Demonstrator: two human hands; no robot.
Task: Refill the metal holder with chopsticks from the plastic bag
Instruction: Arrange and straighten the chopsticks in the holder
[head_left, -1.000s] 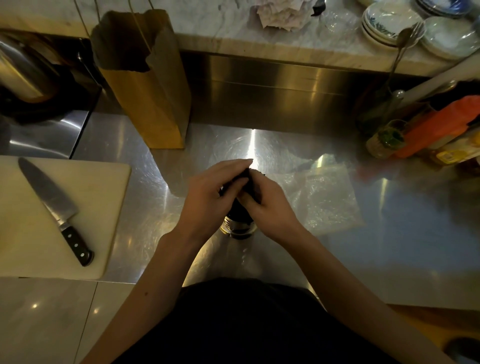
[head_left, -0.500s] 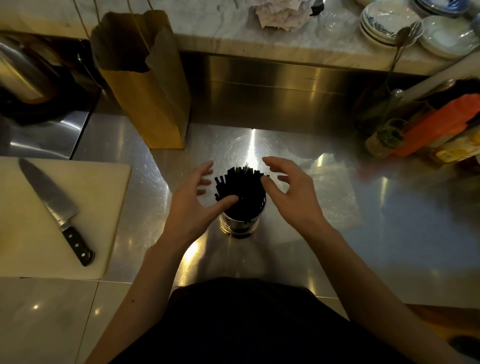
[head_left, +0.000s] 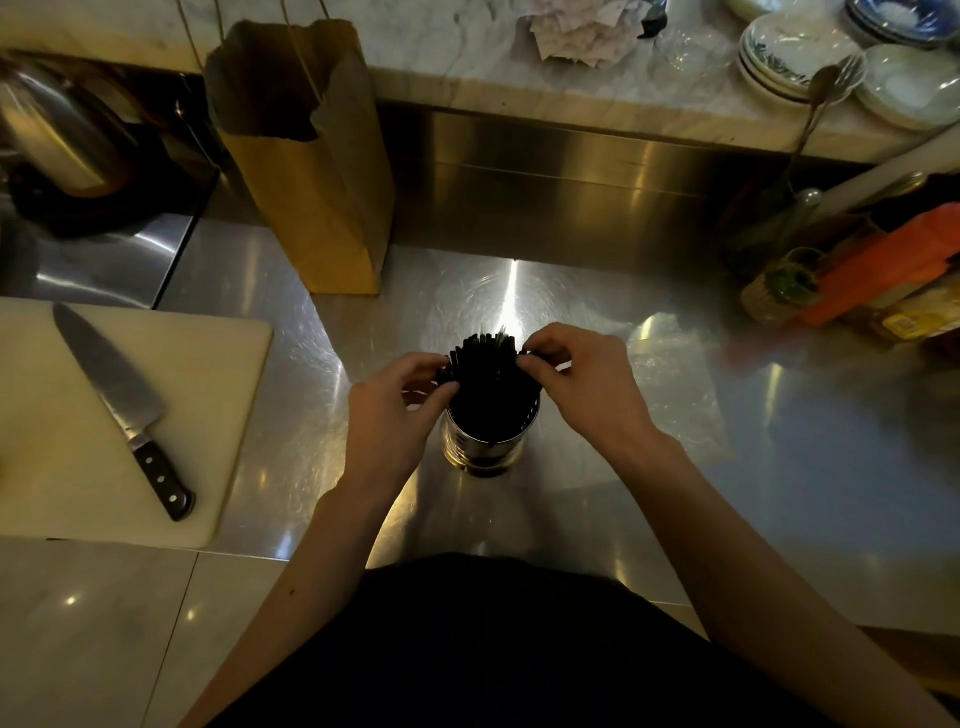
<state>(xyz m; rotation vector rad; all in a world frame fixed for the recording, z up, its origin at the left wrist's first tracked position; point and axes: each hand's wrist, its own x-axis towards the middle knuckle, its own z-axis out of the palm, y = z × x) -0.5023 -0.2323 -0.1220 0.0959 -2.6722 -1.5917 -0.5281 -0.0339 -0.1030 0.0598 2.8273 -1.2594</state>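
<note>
A shiny metal holder (head_left: 485, 449) stands upright on the steel counter, packed with several black chopsticks (head_left: 485, 371) whose ends fan out above its rim. My left hand (head_left: 389, 415) pinches the chopstick ends on the left side of the bundle. On the right side, my right hand (head_left: 582, 387) pinches the ends with fingertips. The clear plastic bag (head_left: 670, 379) lies flat on the counter behind and right of my right hand, partly hidden by it.
A tall brown paper bag (head_left: 311, 171) stands behind the holder to the left. A cutting board (head_left: 62, 467) with a kitchen knife (head_left: 124, 410) lies at left. Bottles and an orange package (head_left: 878, 270) crowd the right; stacked plates (head_left: 795, 57) sit on the marble ledge.
A second ago both hands covered the chopstick tops; they opened and spread apart, and now the fingertips have closed onto the bundle's left and right sides.
</note>
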